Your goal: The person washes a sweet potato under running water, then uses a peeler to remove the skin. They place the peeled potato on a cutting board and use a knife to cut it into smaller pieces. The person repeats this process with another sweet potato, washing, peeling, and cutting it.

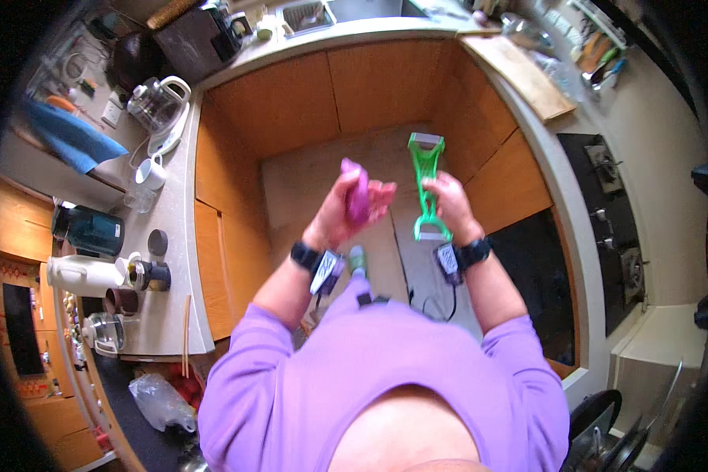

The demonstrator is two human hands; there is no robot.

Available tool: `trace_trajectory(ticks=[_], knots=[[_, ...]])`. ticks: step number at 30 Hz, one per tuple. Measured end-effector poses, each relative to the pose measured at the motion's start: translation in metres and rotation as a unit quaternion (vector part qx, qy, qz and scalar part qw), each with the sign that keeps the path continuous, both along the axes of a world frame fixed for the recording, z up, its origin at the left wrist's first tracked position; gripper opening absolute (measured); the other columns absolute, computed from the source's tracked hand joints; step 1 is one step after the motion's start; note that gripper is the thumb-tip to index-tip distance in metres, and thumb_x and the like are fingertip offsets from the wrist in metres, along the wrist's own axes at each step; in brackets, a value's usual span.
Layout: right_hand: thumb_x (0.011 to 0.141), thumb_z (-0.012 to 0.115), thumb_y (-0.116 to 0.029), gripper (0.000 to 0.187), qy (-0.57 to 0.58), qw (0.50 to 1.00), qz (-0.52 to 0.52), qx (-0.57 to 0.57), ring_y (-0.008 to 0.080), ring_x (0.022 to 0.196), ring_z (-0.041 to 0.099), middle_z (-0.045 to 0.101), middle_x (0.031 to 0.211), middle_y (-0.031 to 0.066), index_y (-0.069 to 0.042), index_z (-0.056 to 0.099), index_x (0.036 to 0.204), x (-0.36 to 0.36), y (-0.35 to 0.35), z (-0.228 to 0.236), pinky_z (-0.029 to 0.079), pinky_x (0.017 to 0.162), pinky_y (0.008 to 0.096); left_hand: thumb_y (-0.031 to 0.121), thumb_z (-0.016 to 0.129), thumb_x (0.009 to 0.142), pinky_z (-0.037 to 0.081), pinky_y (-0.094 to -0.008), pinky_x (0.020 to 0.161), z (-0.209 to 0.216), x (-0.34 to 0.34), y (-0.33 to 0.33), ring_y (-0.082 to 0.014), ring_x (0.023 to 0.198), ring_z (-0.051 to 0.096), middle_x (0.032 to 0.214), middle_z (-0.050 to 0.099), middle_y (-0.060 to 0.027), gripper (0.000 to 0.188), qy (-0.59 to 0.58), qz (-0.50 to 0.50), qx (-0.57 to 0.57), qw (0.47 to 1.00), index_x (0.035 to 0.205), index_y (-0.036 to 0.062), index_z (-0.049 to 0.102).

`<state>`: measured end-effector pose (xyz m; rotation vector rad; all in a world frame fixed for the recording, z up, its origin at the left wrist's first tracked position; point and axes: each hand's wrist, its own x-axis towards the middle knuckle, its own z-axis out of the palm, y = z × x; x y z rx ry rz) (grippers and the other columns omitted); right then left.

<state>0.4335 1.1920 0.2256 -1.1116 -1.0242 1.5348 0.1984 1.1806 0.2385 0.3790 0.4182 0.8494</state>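
Note:
My left hand [337,211] holds a purple sweet potato [358,197], long and tapered, standing nearly upright between thumb and palm; the other fingers stretch out to the right behind it. In my right hand [453,206] is a green double-ended peeler [425,177], gripped round its slotted middle with the thumb on top. Its wide ends point away from me and toward me. The two hands are apart, raised over the floor in front of my body, and the peeler does not touch the sweet potato.
On the left counter [182,275] stand a glass kettle [159,106], a white mug [151,171], a dark green jug [94,230] and a pair of chopsticks [186,334]. A wooden board [519,77] lies at the far right, beyond the black gas hob [606,228]. Wooden cabinets [275,102] enclose the floor.

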Motion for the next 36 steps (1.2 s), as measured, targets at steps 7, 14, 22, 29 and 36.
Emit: trace_trajectory(ticks=[7, 14, 22, 29, 36], knots=[[0.087, 0.06, -0.012, 0.012, 0.062, 0.996, -0.069, 0.005, 0.0051, 0.058, 0.052, 0.058, 0.075, -0.0015, -0.005, 0.057, 0.097, -0.004, 0.209, 0.018, 0.044, 0.051, 0.0192, 0.045, 0.052, 0.085, 0.041, -0.036, 0.096, 0.031, 0.027, 0.225, -0.0217, 0.112, 0.054, 0.121, 0.058, -0.011, 0.046, 0.079, -0.035, 0.053, 0.995, 0.098, 0.0029, 0.066], [0.082, 0.063, -0.013, 0.017, 0.003, 0.993, -0.108, 0.057, 0.0114, 0.063, 0.059, 0.062, 0.076, 0.0056, 0.0, 0.058, 0.09, 0.017, 0.407, -0.011, 0.049, 0.053, 0.0259, 0.04, 0.053, 0.086, 0.045, -0.0416, 0.094, 0.013, 0.075, 0.405, -0.0281, 0.111, 0.055, 0.121, 0.056, -0.0158, 0.047, 0.032, -0.082, 0.047, 0.995, 0.108, -0.0017, 0.061], [0.074, 0.067, -0.025, 0.03, -0.192, 0.975, 0.017, 0.11, 0.0152, 0.067, 0.058, 0.062, 0.072, 0.0098, 0.003, 0.061, 0.082, 0.04, 0.627, -0.008, 0.048, 0.061, 0.0316, 0.032, 0.054, 0.088, 0.05, -0.0404, 0.083, 0.018, 0.106, 0.579, -0.0213, 0.097, 0.056, 0.109, 0.059, -0.0118, 0.046, 0.077, 0.046, -0.014, 0.996, 0.115, -0.005, 0.054], [0.086, 0.059, -0.045, 0.04, -0.16, 0.954, 0.255, -0.001, 0.0052, 0.06, 0.049, 0.054, 0.071, 0.0002, -0.005, 0.06, 0.089, 0.029, 0.79, 0.019, 0.04, 0.048, 0.0209, 0.031, 0.057, 0.086, 0.052, -0.0411, 0.077, 0.028, 0.076, 0.695, -0.0261, 0.095, 0.058, 0.112, 0.058, -0.0135, 0.046, 0.075, 0.142, -0.023, 0.987, 0.116, -0.0037, 0.052], [0.091, 0.056, -0.024, 0.021, -0.2, 0.956, 0.212, 0.018, 0.005, 0.061, 0.054, 0.058, 0.072, -0.0015, -0.005, 0.065, 0.096, 0.046, 0.948, 0.024, 0.044, 0.051, 0.0186, 0.038, 0.057, 0.085, 0.054, -0.0401, 0.078, 0.015, 0.049, 0.793, -0.0252, 0.096, 0.059, 0.11, 0.058, -0.016, 0.052, 0.1, 0.121, -0.028, 0.987, 0.114, -0.0049, 0.054]])
